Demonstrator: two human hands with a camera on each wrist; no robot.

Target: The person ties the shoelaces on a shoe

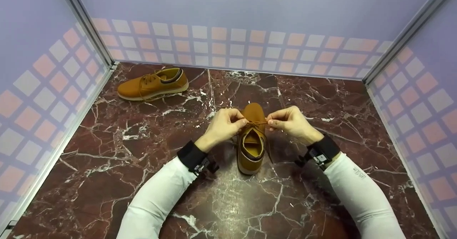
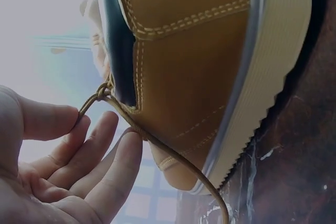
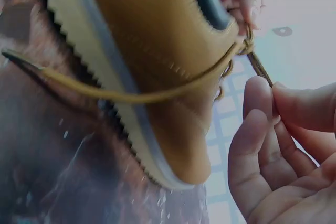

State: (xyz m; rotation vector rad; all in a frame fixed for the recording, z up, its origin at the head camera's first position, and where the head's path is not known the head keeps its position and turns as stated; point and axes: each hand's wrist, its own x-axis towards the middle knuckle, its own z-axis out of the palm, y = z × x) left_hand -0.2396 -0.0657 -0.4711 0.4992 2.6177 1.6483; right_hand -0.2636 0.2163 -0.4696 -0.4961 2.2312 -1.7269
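Observation:
A tan lace-up shoe (image 1: 253, 110) stands on the floor between both hands, toe pointing away from me. My left hand (image 1: 225, 125) pinches one loop of its shoelace (image 2: 86, 107) between thumb and forefinger, the other fingers spread loosely. On the opposite side, my right hand (image 1: 292, 124) pinches another loop of the lace (image 3: 258, 68). A knot (image 2: 103, 92) sits between the two loops over the shoe's tongue. Loose lace ends hang down each side of the shoe; one tipped end (image 3: 23, 59) shows in the right wrist view.
A matching tan shoe (image 1: 137, 87) lies at the far left, upright and turned sideways, its laces on. Dark red marbled floor (image 1: 107, 182) spreads beneath everything. Pale purple walls (image 1: 235, 3) with checked bands enclose the back and both sides.

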